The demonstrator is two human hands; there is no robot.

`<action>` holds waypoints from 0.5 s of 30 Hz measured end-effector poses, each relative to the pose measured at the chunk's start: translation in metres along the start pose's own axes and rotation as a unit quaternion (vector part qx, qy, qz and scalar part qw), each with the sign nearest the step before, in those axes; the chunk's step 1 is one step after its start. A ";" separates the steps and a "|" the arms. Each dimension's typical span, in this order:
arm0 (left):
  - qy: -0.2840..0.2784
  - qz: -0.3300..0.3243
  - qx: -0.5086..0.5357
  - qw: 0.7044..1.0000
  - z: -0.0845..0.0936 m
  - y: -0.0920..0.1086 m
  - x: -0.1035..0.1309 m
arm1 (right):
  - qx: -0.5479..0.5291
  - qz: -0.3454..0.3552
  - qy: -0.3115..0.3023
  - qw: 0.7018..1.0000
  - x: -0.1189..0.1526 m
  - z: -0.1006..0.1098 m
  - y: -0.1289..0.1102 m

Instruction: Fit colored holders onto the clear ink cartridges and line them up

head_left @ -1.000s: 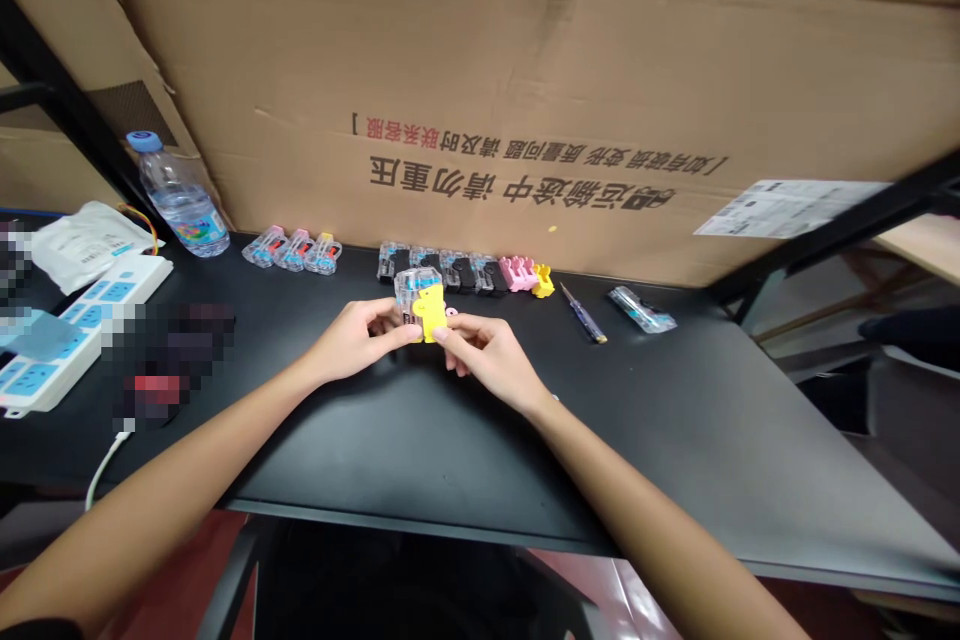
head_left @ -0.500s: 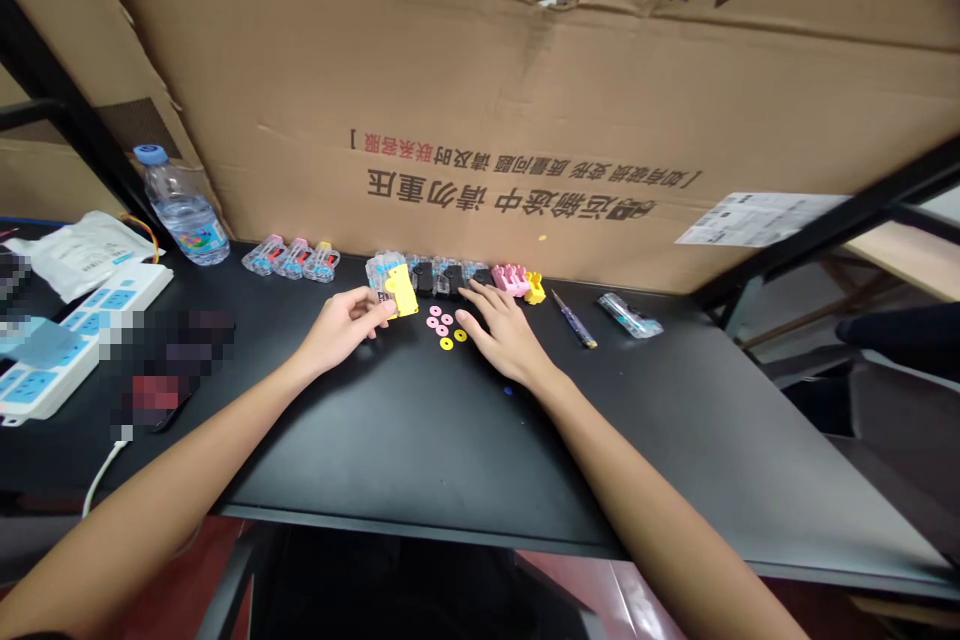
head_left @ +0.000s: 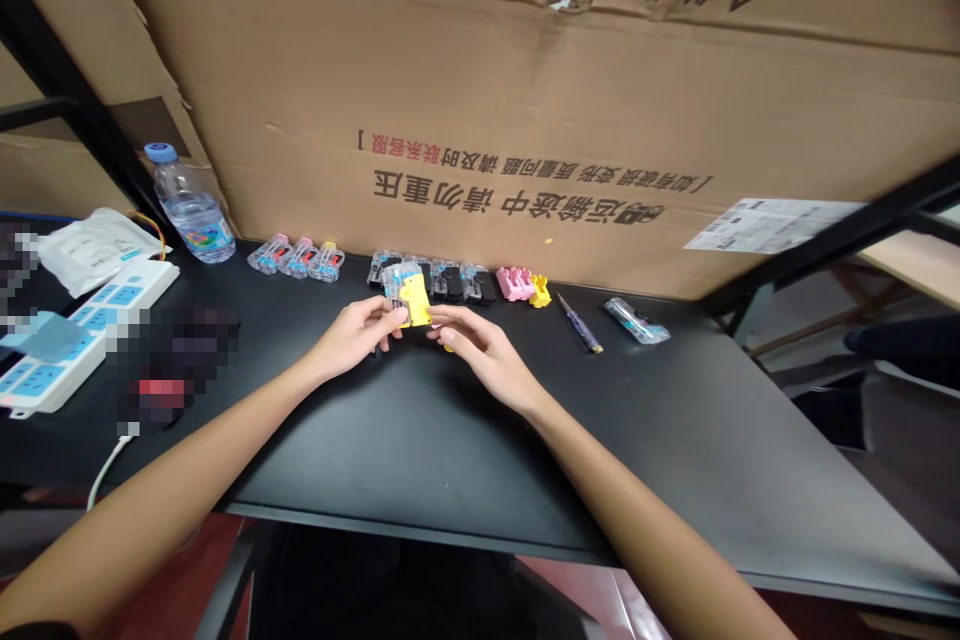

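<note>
My left hand (head_left: 358, 335) grips a small clear plastic case with a yellow cover (head_left: 415, 299), thumb on its front, raised off the table and tilted. My right hand (head_left: 487, 350) meets its lower right edge with bent fingers, the thumb close beside them. A bit of yellow, perhaps a ring (head_left: 448, 348), shows under the right thumb; the small pink rings are hidden behind my hands. Behind the held case, clear and black cases (head_left: 447, 280) stand in a row, with pink plastic parts (head_left: 515, 283) and a yellow plastic part (head_left: 539, 291) to their right.
Several clear cases (head_left: 298, 258) stand at the back left by a water bottle (head_left: 193, 210). A power strip (head_left: 97, 325) and a blurred dark phone (head_left: 180, 360) lie left. Rightward are a screwdriver (head_left: 580, 324) and a clear packet (head_left: 636, 320). A cardboard sheet (head_left: 480, 80) backs the table.
The yellow-covered case has moved right and turned, showing more of its clear part. My right hand has left the row of black cases and come in to the held case.
</note>
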State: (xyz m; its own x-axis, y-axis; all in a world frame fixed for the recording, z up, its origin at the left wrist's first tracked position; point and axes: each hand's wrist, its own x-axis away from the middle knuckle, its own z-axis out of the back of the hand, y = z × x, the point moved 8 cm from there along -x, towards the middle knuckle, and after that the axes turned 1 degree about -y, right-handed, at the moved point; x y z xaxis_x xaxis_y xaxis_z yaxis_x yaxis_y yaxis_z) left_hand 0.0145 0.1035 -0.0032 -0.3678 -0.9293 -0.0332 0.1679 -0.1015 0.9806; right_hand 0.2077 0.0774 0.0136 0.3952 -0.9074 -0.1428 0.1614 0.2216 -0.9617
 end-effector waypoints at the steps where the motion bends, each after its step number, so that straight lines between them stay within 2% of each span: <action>1: -0.007 -0.002 -0.001 1.000 -0.002 0.000 0.000 | -0.019 -0.003 -0.005 1.000 0.000 -0.002 0.001; 9: -0.031 -0.040 -0.038 0.998 -0.010 0.017 0.005 | -0.091 -0.009 -0.042 0.995 0.001 -0.014 -0.001; 12: -0.048 -0.053 -0.124 0.990 -0.016 0.024 0.011 | -0.136 -0.004 0.017 0.991 -0.003 0.002 0.005; 14: -0.092 -0.091 -0.214 0.968 -0.031 0.031 0.019 | -0.168 -0.008 0.082 0.982 -0.009 0.024 0.016; 15: -0.122 -0.131 -0.254 0.950 -0.043 0.036 0.025 | -0.174 -0.011 0.116 0.978 -0.011 0.037 0.022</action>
State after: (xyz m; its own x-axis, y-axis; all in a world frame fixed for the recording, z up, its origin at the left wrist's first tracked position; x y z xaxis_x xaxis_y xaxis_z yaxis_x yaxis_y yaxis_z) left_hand 0.0507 0.0615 0.0234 -0.6492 -0.7443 -0.1566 0.4380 -0.5342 0.7230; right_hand 0.2403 0.1061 0.0025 0.1737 -0.9760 -0.1315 -0.1649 0.1028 -0.9809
